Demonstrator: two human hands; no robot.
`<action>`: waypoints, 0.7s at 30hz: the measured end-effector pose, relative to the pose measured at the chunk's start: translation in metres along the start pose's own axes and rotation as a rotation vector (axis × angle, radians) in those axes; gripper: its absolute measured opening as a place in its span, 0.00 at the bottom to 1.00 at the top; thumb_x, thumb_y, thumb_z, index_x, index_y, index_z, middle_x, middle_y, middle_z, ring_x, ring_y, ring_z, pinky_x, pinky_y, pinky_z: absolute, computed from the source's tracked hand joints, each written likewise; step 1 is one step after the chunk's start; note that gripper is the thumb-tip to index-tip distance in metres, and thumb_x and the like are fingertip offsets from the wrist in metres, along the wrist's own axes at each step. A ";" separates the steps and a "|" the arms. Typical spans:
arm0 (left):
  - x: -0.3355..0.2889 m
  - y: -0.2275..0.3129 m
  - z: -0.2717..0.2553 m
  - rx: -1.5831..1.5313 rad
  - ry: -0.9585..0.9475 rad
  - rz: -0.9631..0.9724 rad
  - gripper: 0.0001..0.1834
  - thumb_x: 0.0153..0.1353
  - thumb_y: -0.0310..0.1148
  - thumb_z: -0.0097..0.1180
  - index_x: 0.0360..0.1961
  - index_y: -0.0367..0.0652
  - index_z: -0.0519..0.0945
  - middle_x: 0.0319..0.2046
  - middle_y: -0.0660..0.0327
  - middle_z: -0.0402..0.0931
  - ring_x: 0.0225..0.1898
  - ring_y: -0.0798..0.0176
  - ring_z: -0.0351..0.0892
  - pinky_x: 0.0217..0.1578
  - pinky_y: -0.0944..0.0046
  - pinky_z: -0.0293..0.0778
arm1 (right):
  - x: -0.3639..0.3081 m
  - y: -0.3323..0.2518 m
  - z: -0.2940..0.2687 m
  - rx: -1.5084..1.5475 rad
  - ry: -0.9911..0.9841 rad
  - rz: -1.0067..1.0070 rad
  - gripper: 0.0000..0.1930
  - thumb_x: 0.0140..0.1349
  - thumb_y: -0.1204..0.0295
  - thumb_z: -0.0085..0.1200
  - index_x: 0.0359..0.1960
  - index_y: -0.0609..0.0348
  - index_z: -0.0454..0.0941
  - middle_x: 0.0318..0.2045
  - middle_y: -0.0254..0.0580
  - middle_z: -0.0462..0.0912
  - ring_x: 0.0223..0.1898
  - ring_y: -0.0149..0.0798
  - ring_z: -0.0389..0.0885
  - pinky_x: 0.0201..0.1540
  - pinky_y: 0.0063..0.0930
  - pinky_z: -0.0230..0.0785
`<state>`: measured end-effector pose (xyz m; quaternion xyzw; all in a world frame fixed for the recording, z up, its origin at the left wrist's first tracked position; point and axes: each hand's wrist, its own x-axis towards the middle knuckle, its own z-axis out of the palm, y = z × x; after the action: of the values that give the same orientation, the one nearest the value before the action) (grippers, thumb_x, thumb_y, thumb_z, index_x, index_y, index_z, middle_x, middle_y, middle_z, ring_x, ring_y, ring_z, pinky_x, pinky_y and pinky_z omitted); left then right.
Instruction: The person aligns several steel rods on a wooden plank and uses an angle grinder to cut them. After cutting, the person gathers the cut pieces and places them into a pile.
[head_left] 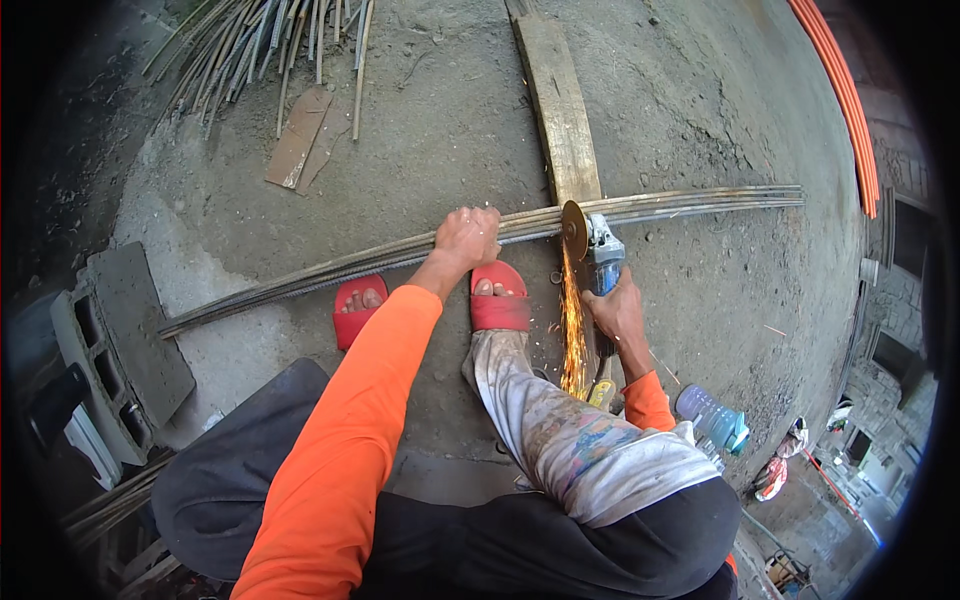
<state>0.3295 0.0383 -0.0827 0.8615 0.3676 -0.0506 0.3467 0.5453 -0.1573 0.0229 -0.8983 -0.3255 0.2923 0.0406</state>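
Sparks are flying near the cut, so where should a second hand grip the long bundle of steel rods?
Probably left of the left hand, mid-span of the long bundle of grey steel rods, gripping from above. The rods lie flat and bare there, far from the angle grinder in the right hand and its sparks.

Orange sleeves (340, 440), red sandals (498, 300), yellow-orange sparks (572, 330), blue grinder (603, 262).

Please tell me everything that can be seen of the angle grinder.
The angle grinder has a blue body, a grey metal head and a round, brownish cutting disc standing on edge. The right hand grips its body from behind. The disc meets the bundle of steel bars where it crosses the wooden plank, and orange sparks stream down toward the person. The left hand presses on the bars nearby, not touching the grinder.
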 end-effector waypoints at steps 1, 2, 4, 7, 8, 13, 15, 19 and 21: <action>0.001 0.000 0.000 0.008 -0.006 -0.011 0.17 0.54 0.34 0.66 0.42 0.35 0.83 0.39 0.39 0.86 0.44 0.34 0.87 0.49 0.41 0.83 | -0.003 -0.001 -0.001 0.017 -0.012 -0.002 0.30 0.51 0.63 0.70 0.49 0.72 0.71 0.41 0.74 0.85 0.44 0.69 0.87 0.49 0.55 0.78; 0.000 0.000 -0.001 0.015 -0.013 -0.022 0.17 0.54 0.34 0.66 0.42 0.35 0.83 0.39 0.38 0.86 0.44 0.34 0.87 0.49 0.41 0.83 | -0.003 -0.001 -0.001 0.013 -0.012 -0.003 0.30 0.51 0.63 0.70 0.49 0.72 0.71 0.40 0.73 0.85 0.44 0.69 0.87 0.49 0.55 0.78; 0.000 0.000 -0.001 0.010 -0.020 -0.020 0.17 0.54 0.34 0.66 0.42 0.34 0.83 0.39 0.38 0.86 0.45 0.34 0.87 0.49 0.41 0.83 | -0.005 -0.001 -0.001 0.007 -0.006 0.003 0.30 0.51 0.63 0.70 0.48 0.72 0.71 0.40 0.73 0.86 0.44 0.69 0.87 0.48 0.54 0.79; 0.000 0.000 -0.002 0.007 -0.019 -0.020 0.17 0.53 0.33 0.66 0.42 0.34 0.83 0.39 0.38 0.86 0.45 0.34 0.87 0.49 0.41 0.83 | -0.002 -0.007 0.000 0.018 0.020 -0.006 0.30 0.51 0.63 0.70 0.48 0.73 0.72 0.40 0.73 0.86 0.43 0.69 0.87 0.48 0.54 0.79; 0.000 0.000 -0.002 0.007 -0.017 -0.020 0.16 0.53 0.33 0.65 0.42 0.34 0.83 0.39 0.38 0.86 0.45 0.34 0.87 0.49 0.42 0.83 | 0.002 -0.008 0.001 0.021 0.016 -0.007 0.30 0.51 0.62 0.70 0.49 0.73 0.72 0.40 0.73 0.86 0.44 0.69 0.87 0.48 0.54 0.78; 0.001 0.003 -0.005 0.000 -0.046 -0.027 0.16 0.53 0.32 0.65 0.42 0.35 0.84 0.40 0.38 0.86 0.45 0.34 0.87 0.49 0.41 0.83 | 0.026 -0.022 -0.001 0.008 0.041 -0.033 0.31 0.52 0.61 0.70 0.49 0.73 0.72 0.41 0.74 0.85 0.45 0.69 0.87 0.49 0.54 0.78; 0.001 0.003 -0.006 0.001 -0.052 -0.029 0.17 0.52 0.32 0.65 0.42 0.35 0.84 0.40 0.38 0.86 0.46 0.34 0.87 0.49 0.41 0.83 | 0.026 -0.026 -0.005 0.017 0.029 -0.029 0.31 0.53 0.61 0.70 0.49 0.73 0.72 0.42 0.75 0.85 0.46 0.70 0.86 0.49 0.54 0.78; 0.001 0.003 -0.005 0.012 -0.051 -0.033 0.17 0.53 0.32 0.65 0.43 0.36 0.84 0.40 0.38 0.86 0.46 0.34 0.87 0.49 0.41 0.83 | 0.018 -0.020 -0.005 -0.018 0.017 -0.022 0.31 0.52 0.61 0.70 0.49 0.73 0.72 0.42 0.75 0.85 0.46 0.70 0.86 0.49 0.54 0.78; 0.000 0.003 -0.005 0.009 -0.048 -0.035 0.17 0.53 0.32 0.65 0.43 0.36 0.84 0.40 0.38 0.86 0.46 0.33 0.87 0.49 0.41 0.83 | 0.011 -0.014 -0.004 -0.023 0.005 -0.001 0.31 0.52 0.61 0.70 0.48 0.73 0.72 0.41 0.74 0.85 0.46 0.70 0.86 0.49 0.54 0.78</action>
<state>0.3312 0.0400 -0.0775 0.8551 0.3738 -0.0788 0.3506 0.5467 -0.1389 0.0245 -0.8992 -0.3292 0.2864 0.0314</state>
